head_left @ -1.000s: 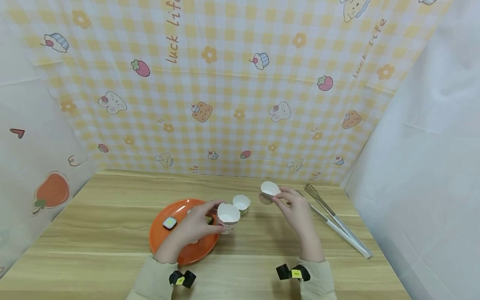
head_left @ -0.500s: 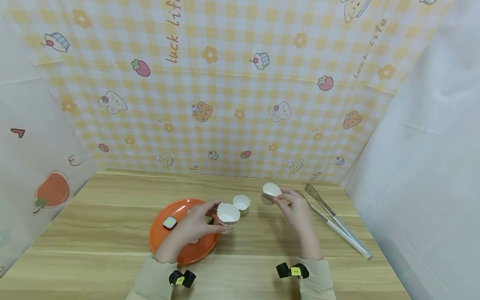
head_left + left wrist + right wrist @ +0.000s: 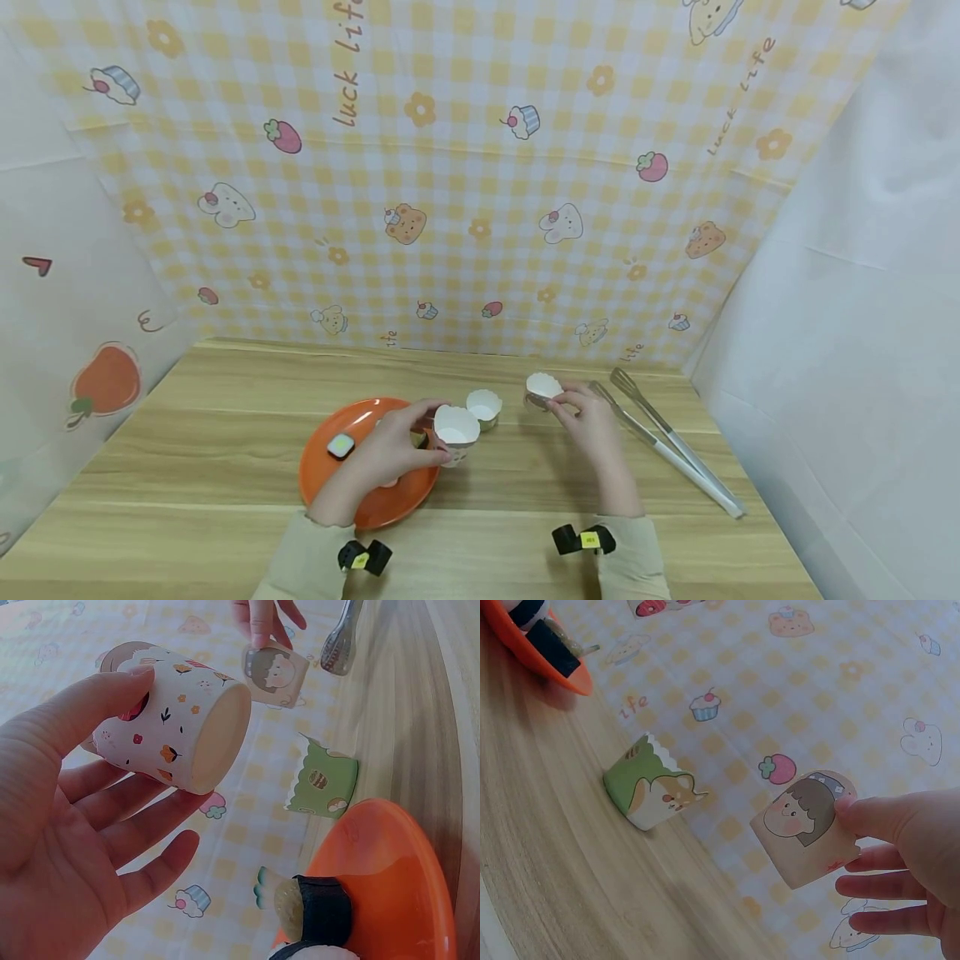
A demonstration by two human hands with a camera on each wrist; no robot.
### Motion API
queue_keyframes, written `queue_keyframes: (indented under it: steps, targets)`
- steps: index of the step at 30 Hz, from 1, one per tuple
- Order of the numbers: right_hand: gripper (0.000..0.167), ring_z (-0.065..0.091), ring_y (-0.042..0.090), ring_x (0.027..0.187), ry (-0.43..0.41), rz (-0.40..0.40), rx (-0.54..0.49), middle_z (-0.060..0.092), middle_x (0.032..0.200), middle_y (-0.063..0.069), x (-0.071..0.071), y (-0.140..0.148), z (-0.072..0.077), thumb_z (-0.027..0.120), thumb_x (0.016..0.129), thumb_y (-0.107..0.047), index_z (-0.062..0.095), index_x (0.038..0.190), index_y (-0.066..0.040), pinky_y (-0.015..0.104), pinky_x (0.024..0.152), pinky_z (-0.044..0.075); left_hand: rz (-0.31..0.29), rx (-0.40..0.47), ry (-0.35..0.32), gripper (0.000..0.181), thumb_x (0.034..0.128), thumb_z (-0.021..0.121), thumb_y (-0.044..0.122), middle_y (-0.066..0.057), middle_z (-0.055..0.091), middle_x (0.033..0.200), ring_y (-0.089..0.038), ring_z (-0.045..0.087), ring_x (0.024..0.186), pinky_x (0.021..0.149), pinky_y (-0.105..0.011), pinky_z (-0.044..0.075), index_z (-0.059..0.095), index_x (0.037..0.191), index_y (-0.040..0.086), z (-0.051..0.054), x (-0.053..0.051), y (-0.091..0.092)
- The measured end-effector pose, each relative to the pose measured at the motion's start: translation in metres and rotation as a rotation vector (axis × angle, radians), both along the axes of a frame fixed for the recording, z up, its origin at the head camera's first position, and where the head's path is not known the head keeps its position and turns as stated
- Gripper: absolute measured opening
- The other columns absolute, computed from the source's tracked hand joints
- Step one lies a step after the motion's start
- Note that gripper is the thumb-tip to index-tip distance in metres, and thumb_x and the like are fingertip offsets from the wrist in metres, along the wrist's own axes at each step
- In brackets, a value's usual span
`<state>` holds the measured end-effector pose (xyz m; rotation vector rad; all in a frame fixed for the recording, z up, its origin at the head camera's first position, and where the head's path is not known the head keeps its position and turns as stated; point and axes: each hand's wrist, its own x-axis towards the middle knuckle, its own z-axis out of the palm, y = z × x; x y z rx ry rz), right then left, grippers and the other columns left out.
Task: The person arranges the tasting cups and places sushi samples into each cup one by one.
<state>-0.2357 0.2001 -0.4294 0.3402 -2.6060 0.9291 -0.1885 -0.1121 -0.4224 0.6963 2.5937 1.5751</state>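
Observation:
My left hand (image 3: 393,446) grips a white paper baking cup (image 3: 169,720) printed with small flowers, thumb on one side and fingers on the other. It is off the table, over the right edge of the orange plate (image 3: 401,500). Farther right, my right hand (image 3: 592,421) pinches a brown paper baking cup (image 3: 799,829) with a cartoon girl's face by its side, near the rim. Whether its base touches the table cannot be made out. Between the two hands a green baking cup (image 3: 652,791) with a dog print stands upright on the table.
Toy sushi pieces (image 3: 341,447) lie on the plate, partly hidden by my left hand. Metal tongs (image 3: 693,467) with pale handles rest at the right of the wooden table (image 3: 225,375). A yellow checked cloth (image 3: 480,183) hangs behind, with white cloth at both sides.
My right hand has shifted slightly right and lowered the brown baking cup a little. The left hand and its flowered cup stay in place.

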Motion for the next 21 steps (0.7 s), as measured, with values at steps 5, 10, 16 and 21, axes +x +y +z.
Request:
queue_keyframes:
  steps: [5, 10, 16, 21]
  targets:
    - [0.016, 0.059, 0.035, 0.107, -0.041, 0.003, 0.002, 0.062, 0.12, 0.017, -0.001, 0.0, -0.003, 0.073, 0.086, -0.021, 0.074, 0.092, -0.006, 0.043, 0.077, 0.054, 0.0, 0.014, -0.015, 0.066, 0.0763, 0.083, 0.021, 0.004, 0.062, 0.113, -0.019, 0.058, 0.1, 0.088, -0.048, 0.048, 0.052, 0.134, 0.01, 0.002, 0.001, 0.0]
    - [0.017, 0.059, 0.035, 0.107, -0.068, 0.0, 0.004, 0.062, 0.121, 0.017, -0.003, 0.001, -0.008, 0.072, 0.087, -0.022, 0.074, 0.093, -0.006, 0.043, 0.077, 0.054, -0.001, 0.009, -0.011, 0.066, 0.076, 0.083, 0.021, 0.004, 0.062, 0.112, -0.019, 0.058, 0.099, 0.088, -0.048, 0.048, 0.053, 0.133, 0.01, 0.003, 0.001, 0.0]
    - [0.017, 0.06, 0.034, 0.105, -0.062, -0.006, 0.023, 0.063, 0.118, 0.016, -0.006, 0.002, -0.015, 0.072, 0.087, -0.023, 0.075, 0.091, -0.008, 0.044, 0.076, 0.054, -0.009, 0.007, 0.005, 0.065, 0.0761, 0.083, 0.021, 0.005, 0.063, 0.11, -0.018, 0.058, 0.098, 0.087, -0.047, 0.048, 0.053, 0.133, 0.009, 0.001, 0.0, 0.0]
    - [0.016, 0.059, 0.034, 0.106, -0.052, -0.004, 0.043, 0.064, 0.115, 0.016, -0.008, 0.003, -0.021, 0.073, 0.086, -0.023, 0.075, 0.089, -0.008, 0.047, 0.082, 0.051, -0.014, 0.005, 0.008, 0.065, 0.0764, 0.083, 0.02, 0.005, 0.063, 0.109, -0.018, 0.058, 0.097, 0.087, -0.047, 0.048, 0.053, 0.133, 0.008, 0.002, 0.0, 0.0]
